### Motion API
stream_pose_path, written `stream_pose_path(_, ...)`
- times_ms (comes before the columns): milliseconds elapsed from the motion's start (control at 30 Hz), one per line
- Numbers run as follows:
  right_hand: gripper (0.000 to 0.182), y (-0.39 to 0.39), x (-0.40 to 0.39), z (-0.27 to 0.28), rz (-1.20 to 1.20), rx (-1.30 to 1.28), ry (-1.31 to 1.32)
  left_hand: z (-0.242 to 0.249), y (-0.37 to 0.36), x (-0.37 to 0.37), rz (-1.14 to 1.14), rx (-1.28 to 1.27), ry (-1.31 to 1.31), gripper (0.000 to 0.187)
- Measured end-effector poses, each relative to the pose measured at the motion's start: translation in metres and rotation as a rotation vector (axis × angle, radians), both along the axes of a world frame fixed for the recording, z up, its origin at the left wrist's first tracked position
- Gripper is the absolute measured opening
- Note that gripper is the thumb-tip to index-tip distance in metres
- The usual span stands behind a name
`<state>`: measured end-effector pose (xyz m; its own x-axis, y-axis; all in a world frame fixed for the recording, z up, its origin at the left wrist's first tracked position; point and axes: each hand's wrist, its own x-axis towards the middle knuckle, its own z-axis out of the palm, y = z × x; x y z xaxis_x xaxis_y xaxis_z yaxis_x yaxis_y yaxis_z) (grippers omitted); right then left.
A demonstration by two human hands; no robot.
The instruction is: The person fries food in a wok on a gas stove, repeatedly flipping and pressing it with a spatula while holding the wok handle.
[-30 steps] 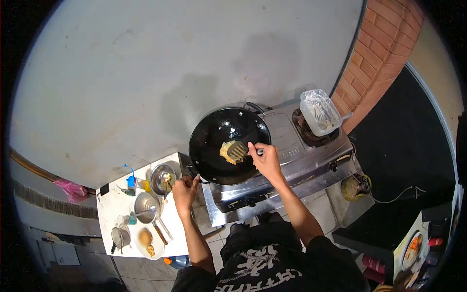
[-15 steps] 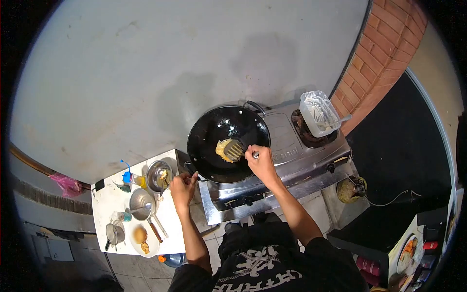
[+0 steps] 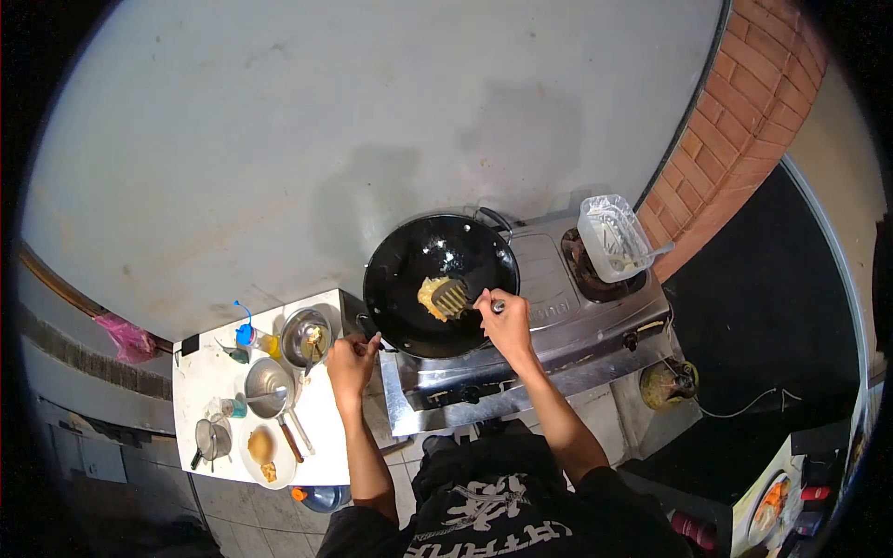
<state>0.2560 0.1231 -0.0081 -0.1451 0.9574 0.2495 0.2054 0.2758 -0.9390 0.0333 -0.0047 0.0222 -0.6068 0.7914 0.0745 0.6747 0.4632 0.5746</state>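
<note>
A black wok point(image 3: 400, 251) sits on the left side of a steel gas stove point(image 3: 539, 344). In it lies a yellowish piece of food point(image 3: 431, 296), with a slotted spatula point(image 3: 452, 297) over its right part. My right hand point(image 3: 505, 323) is closed around the spatula's handle. My left hand point(image 3: 353, 363) is at the wok's near left handle, fingers closed together; the handle is partly hidden, and the exact contact is hard to see.
A plastic tub point(image 3: 614, 237) with a utensil stands over the right burner. On the white table point(image 3: 214, 367) are a steel bowl point(image 3: 305, 337), a saucepan point(image 3: 270, 386), a strainer point(image 3: 213, 440), a blue-capped bottle point(image 3: 265, 343) and a plate with food point(image 3: 263, 458).
The whole view has shifted slightly. The food and spatula stay close together in the wok, and both hands keep nearly the same places.
</note>
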Motion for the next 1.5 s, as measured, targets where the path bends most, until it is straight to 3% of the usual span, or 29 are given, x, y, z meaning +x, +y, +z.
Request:
stream_pose_path(200, 0.03, -0.002, 0.0, 0.004, -0.018, -0.131, 0.143, -0.002, -0.001, -0.001, -0.002, 0.006, 0.004, 0.035)
stream_pose_path(300, 0.029, 0.003, -0.003, -0.009, 0.016, -0.027, 0.077, -0.011, -0.001, -0.005, -0.029, 0.097, 0.021, 0.034)
stream_pose_path(500, 0.021, -0.005, -0.008, -0.002, 0.028, 0.086, -0.036, 0.0, -0.001, 0.0, -0.016, 0.027, 0.022, 0.034)
stream_pose_path(1033, 0.017, -0.002, -0.01, 0.007, 0.048, 0.021, -0.083, 0.002, -0.001, 0.002, -0.025, 0.018, 0.046, 0.035)
stream_pose_path(1100, 0.021, 0.002, -0.007, 0.002, 0.05, 0.012, 0.025, 0.003, -0.001, 0.004, -0.035, 0.128, 0.105, 0.035)
stream_pose_path(1200, 0.026, 0.004, 0.002, 0.008, 0.042, -0.165, 0.146, -0.002, 0.0, -0.002, -0.046, 0.066, 0.07, 0.035)
stream_pose_path(1300, 0.029, 0.011, 0.011, 0.021, 0.067, -0.141, 0.225, -0.001, -0.001, 0.0, -0.035, 0.083, 0.043, 0.035)
stream_pose_path(1500, 0.025, 0.011, 0.006, 0.011, 0.131, -0.089, 0.001, 0.004, 0.0, 0.002, -0.041, 0.038, 0.069, 0.035)
